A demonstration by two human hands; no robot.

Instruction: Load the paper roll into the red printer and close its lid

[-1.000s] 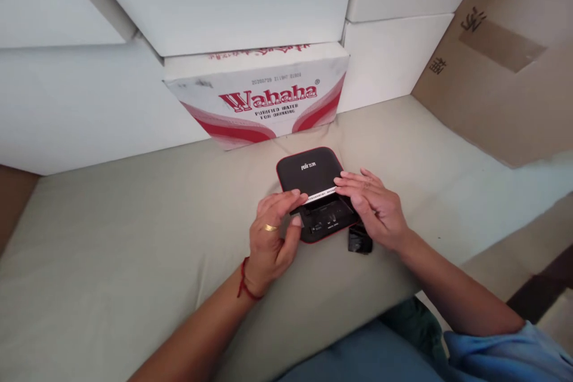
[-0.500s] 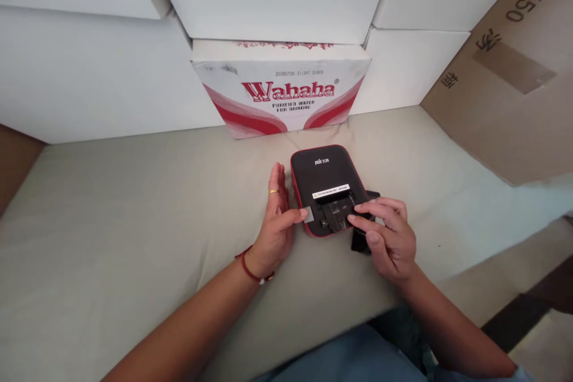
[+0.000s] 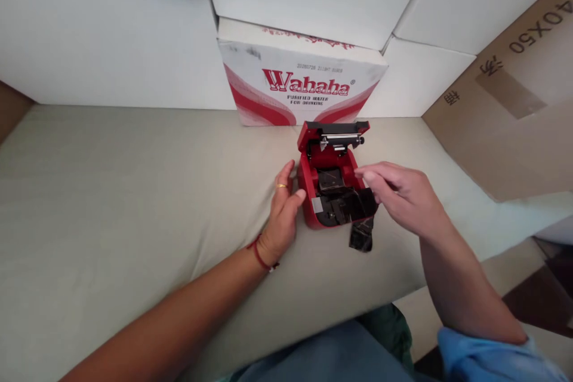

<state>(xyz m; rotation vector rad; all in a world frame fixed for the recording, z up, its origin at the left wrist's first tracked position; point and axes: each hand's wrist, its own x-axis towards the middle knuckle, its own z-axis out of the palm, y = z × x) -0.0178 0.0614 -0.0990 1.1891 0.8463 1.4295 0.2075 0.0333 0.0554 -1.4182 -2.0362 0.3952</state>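
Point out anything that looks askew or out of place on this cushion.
A black strip hangs out of the open red device and trails onto the cushion at its front right corner, below the right hand. Nothing looks spilled or broken.

The light is soft and bright, with only faint shadows under the arms. The right hand [image 3: 405, 197] looks a little blurry. Straight lines bend near the edges, and everything looks squashed flat.
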